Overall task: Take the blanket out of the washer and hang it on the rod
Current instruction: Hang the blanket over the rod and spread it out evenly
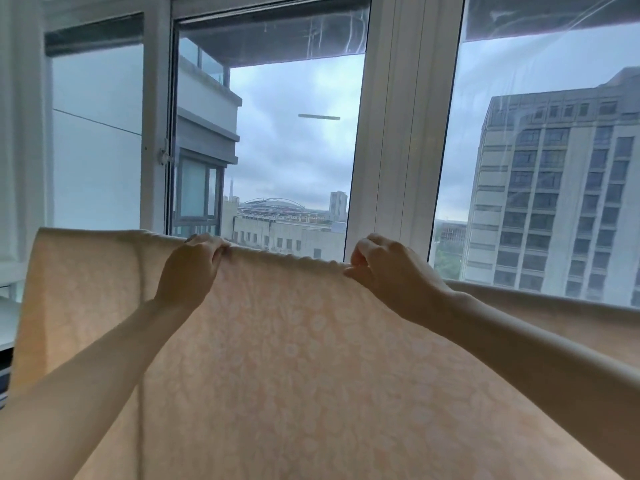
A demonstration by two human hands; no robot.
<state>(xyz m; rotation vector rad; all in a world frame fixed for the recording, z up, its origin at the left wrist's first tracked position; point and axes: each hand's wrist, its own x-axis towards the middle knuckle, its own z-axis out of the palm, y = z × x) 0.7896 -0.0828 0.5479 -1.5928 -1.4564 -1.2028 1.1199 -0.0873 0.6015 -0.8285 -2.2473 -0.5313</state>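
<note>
Fingertips of left hand (194, 268) and right hand (384, 271) curled out of sight behind top edge of blanket (277, 358). Rod hidden, if any, under that edge between the hands. Blanket cut off below both forearms by the bottom edge; lower window (287, 140) covered behind it.

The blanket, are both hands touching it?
Touching. The head view shows the left hand and the right hand each pinching the top edge of the blanket, fingers curled over the edge.
</note>
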